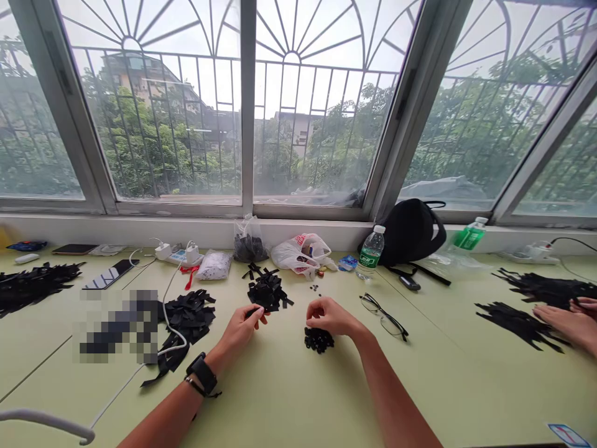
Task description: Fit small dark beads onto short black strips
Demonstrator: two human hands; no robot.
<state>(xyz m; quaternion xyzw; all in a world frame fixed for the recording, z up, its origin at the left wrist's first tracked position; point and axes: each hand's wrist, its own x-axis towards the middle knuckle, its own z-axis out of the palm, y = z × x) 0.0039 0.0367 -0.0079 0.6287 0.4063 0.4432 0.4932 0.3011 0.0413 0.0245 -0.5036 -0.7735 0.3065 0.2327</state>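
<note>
Here at the bench (448,398), a thin black strip (254,312) is being pinched by the fingers (259,317) of the left hand (239,333), closed on it just in front of a heap of black strips (267,292). The right hand (329,315) is held over a small pile of black pieces (319,340), its fingers bunched together; whether anything is clamped in them cannot be told from this view. A few tiny dark pieces (314,288) are seen scattered between the two piles. Black-framed glasses (385,317) are lying off to the right, and a larger black heap (186,317) is spread beyond the left wrist. At the far right, a co-worker's hands (564,317) are seen beside more black strips (522,323).
</note>
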